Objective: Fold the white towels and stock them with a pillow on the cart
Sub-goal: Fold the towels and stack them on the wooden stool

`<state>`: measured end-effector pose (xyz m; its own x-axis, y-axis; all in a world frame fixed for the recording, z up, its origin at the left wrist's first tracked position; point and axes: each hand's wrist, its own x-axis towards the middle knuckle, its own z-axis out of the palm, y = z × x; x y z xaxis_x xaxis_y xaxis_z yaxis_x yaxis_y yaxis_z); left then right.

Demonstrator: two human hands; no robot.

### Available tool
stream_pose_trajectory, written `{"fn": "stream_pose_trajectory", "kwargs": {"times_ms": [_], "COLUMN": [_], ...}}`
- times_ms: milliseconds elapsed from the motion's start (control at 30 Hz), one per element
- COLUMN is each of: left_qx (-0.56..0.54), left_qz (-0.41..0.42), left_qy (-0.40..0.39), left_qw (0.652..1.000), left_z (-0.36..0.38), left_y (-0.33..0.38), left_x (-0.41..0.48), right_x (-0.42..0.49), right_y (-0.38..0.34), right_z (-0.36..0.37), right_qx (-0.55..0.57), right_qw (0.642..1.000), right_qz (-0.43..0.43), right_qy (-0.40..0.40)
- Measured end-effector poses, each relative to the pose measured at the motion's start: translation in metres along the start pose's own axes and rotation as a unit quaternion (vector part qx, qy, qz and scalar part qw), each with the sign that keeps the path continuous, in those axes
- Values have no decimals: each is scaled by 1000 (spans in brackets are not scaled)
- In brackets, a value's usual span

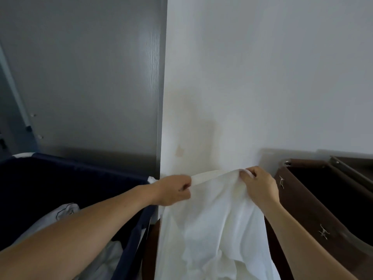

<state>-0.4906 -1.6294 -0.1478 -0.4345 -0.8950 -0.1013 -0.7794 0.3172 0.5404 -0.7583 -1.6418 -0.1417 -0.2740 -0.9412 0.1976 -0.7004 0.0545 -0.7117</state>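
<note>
A white towel hangs in front of me, held up by its top edge. My left hand pinches the edge at the left. My right hand pinches it at the right, close to the wall. The cloth drapes down in loose folds to the bottom of the frame. More white linen lies inside the dark blue fabric bin at the left, partly hidden by my left forearm.
A brown compartment of the cart with metal clips stands open at the right. A grey door is at the left and a white wall fills the background.
</note>
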Motion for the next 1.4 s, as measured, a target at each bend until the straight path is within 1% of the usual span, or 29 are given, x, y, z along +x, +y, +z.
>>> {"fn": "stream_pose_trajectory", "kwargs": {"times_ms": [33, 67, 100, 133, 167, 200, 233, 300, 367, 433, 500, 667, 867, 933, 1033, 1100, 1233, 1400], "left_qx": [-12, -25, -33, -35, -31, -26, -22, -20, -20, -25, -39, -67, -52, -77, -112, -120, -102, -127], "left_qz": [13, 30, 48, 64, 78, 91, 104, 118, 122, 117, 105, 84, 67, 61, 52, 53, 68, 78], "left_qy": [15, 29, 35, 34, 26, 15, 3, -11, -14, -27, -39, -32, -17, 1, 61, 93, 95, 179], "left_qw": [1000, 999, 998, 997, 996, 995, 994, 993, 992, 993, 993, 994, 996, 995, 990, 987, 988, 972], "left_z": [-6, -12, -16, -18, -19, -18, -17, -14, -12, -9, -4, 2, 6, 6, 5, 7, 16, 21], "left_y": [6, 14, 22, 29, 37, 44, 50, 58, 56, 50, 44, 38, 23, 19, 16, 14, 10, 23], "left_x": [2, 4, 5, 7, 8, 10, 11, 14, 16, 17, 16, 13, 4, 2, 0, -2, -2, 2], "right_x": [-3, -6, -10, -15, -21, -27, -33, -38, -40, -41, -43, -45, -48, -48, -47, -48, -47, -40], "right_y": [0, 1, 0, -1, -5, -11, -16, -18, -13, -11, -10, -2, 0, -1, -7, -11, -16, -17], "right_z": [0, 2, 3, 6, 8, 10, 12, 14, 14, 13, 15, 24, 25, 26, 26, 25, 22, 10], "right_qx": [-29, -58, -69, -60, -44, -27, -9, 41, 103, 113, 82, 76, 74, 80, 109, 126, 156, 168], "right_qw": [999, 996, 990, 980, 968, 962, 959, 955, 948, 946, 954, 974, 982, 985, 987, 987, 983, 981], "right_qz": [-14, -55, -117, -182, -229, -241, -231, -183, -139, -117, -115, -126, -113, -111, -97, -84, -88, -96], "right_qy": [-12, -25, -41, -61, -88, -124, -162, -229, -267, -281, -266, -174, -130, -101, -69, -58, -42, -26]}}
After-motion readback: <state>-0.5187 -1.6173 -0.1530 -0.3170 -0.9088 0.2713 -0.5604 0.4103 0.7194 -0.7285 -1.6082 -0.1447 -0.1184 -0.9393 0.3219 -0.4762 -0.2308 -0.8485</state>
